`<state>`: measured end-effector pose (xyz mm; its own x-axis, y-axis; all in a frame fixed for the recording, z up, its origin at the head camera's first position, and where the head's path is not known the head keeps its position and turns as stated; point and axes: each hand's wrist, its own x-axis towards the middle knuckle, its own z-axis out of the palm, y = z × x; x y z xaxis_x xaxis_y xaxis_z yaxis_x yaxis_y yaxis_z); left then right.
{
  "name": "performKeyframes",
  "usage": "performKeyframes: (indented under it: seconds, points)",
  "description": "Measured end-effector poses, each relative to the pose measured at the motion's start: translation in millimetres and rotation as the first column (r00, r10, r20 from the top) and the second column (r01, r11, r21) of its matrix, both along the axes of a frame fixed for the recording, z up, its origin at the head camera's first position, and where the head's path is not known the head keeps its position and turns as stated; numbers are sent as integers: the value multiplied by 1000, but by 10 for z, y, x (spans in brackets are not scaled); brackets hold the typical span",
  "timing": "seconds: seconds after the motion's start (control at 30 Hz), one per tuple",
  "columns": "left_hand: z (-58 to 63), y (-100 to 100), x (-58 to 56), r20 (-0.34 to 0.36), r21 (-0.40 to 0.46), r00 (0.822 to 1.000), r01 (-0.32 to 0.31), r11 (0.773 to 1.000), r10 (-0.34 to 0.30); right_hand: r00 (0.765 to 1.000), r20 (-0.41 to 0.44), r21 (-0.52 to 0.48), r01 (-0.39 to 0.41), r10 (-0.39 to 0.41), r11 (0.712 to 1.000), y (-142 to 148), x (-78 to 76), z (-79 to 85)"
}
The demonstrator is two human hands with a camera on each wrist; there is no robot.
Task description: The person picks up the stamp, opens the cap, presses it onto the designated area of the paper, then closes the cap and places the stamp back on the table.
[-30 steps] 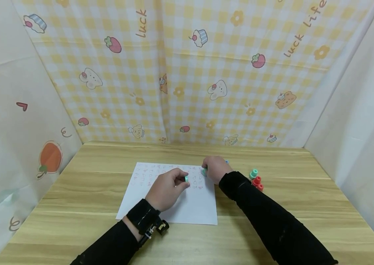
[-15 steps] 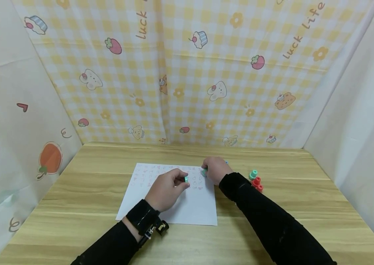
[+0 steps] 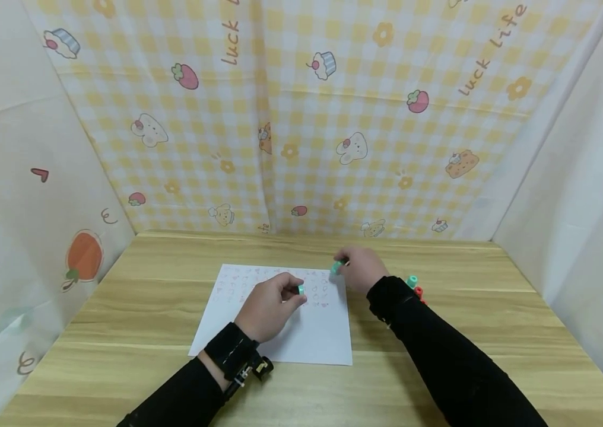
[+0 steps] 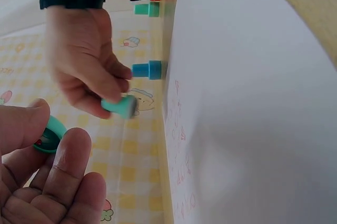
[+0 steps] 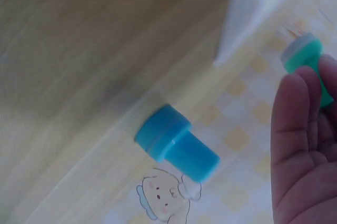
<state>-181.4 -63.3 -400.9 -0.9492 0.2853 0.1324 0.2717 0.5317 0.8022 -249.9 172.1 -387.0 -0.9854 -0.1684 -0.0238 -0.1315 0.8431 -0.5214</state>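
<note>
The right hand [image 3: 364, 270] pinches a green stamp [image 3: 336, 267] by its narrow stem, just above the paper's [image 3: 312, 347] far right corner and apart from it. The left hand [image 3: 265, 303] holds a green cap [image 3: 301, 290] between thumb and fingers over the sheet (its hollow side shows in the left wrist view). The stamp looks light, stiff and perhaps slightly slippery; the stem is the sensible hold, leaving the broad face free. The cap seems equally light, and the paper thin, apt to slide. A blue stamp [image 5: 192, 155] stands just beyond the paper's edge, near the right hand; red stamps [image 3: 419, 292] stand rightward by the sleeve [image 3: 440, 356]. Cloth [image 3: 301, 112] bounds the surface's [image 3: 120, 356] far edge; its left side offers the most room.
</note>
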Motion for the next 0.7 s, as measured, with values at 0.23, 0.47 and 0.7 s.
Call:
performKeyframes:
  seconds: [0.23, 0.47, 0.7]
  points:
    - [-2, 24, 3, 1, -3, 1000, -7, 1000, 7, 999, -16, -234, 25, -30, 972, 137, 134, 78]
    - [7, 39, 18, -6, 8, 1000, 7, 1000, -7, 998, 61, -489, 33, -4, 872, 79, 296, 66]
    - [27, 70, 36, -10, 30, 999, 33, 999, -33, 986, 136, -628, 10, 96, 778, -25, 507, 38]
